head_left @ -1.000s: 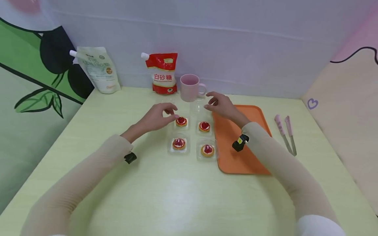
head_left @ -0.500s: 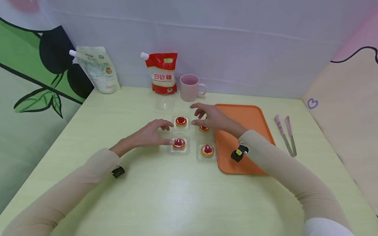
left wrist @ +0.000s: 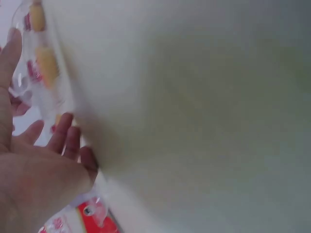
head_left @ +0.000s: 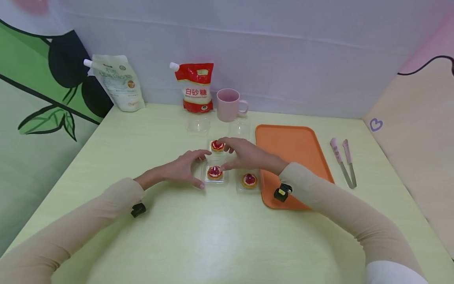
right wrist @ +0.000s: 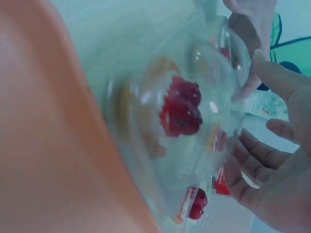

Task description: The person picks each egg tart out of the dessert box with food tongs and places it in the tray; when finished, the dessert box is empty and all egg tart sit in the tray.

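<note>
Small red-topped tarts sit in clear plastic boxes on the table. The near-left tart [head_left: 214,172] lies between both hands, its domed box shut. My left hand [head_left: 181,170] is just left of that box, thumb and fingers spread apart. From the right reaches my right hand [head_left: 244,154], thumb close to the same box and fingers over the edge of the far-left tart [head_left: 217,145]. Whether the thumb touches the dome I cannot tell. Beneath the right hand another tart is hidden in the head view. The near-right tart [head_left: 249,180] sits under its clear dome [right wrist: 182,111].
An orange tray [head_left: 283,142] lies to the right, beside two pink-handled knives [head_left: 343,161]. Clear lids [head_left: 239,127] stand behind the tarts. At the back are a pink mug [head_left: 228,105], a red sugar bag [head_left: 197,88] and a pale pouch [head_left: 118,85].
My right hand has come from the clear lids down and left over the tarts. The left hand has drawn back toward me, from the far-left tart to beside the near-left one.
</note>
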`<control>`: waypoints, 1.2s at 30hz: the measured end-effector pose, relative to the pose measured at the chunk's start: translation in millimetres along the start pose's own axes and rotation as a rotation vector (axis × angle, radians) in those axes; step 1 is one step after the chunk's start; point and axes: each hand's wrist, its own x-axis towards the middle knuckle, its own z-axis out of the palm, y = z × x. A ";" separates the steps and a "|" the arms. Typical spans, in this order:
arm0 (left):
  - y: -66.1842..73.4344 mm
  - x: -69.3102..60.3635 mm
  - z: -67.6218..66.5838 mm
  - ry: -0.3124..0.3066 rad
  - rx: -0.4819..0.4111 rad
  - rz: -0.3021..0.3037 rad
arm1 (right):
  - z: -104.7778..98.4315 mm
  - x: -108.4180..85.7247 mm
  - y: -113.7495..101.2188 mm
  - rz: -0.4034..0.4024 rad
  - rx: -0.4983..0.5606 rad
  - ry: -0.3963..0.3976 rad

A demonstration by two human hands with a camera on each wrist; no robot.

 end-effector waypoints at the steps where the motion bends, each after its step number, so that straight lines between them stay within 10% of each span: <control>1: -0.8 -1.0 1.5 0.011 0.010 0.010 | 2.0 -0.2 -1.6 0.004 -0.017 -0.007; 20: 3.2 -0.7 27.7 0.214 0.173 -0.003 | 19.1 0.9 -14.9 0.012 -0.143 -0.074; 36: 9.1 -0.8 33.0 0.260 0.139 -0.041 | 20.0 0.3 -18.9 -0.027 -0.194 -0.072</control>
